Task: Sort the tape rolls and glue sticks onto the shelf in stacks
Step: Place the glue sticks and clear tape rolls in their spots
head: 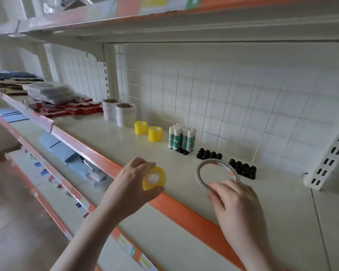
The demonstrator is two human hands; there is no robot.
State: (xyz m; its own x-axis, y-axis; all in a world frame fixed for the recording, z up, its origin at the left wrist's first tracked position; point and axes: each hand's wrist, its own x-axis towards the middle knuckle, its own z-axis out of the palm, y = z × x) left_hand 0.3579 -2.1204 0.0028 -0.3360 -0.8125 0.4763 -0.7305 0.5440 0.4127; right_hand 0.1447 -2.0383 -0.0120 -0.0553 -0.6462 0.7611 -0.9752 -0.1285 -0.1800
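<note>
Left hand pinching yellow tape roll over near shelf edge — could slip, drop off. Right hand gripping thin white tape ring on shelf, near black caps — might knock them.

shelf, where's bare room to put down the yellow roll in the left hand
Bare shelf lies between the orange front edge and the yellow tape rolls, and beyond the black holders on the right. It is crowded from the glue sticks to the thin tape ring.
</note>
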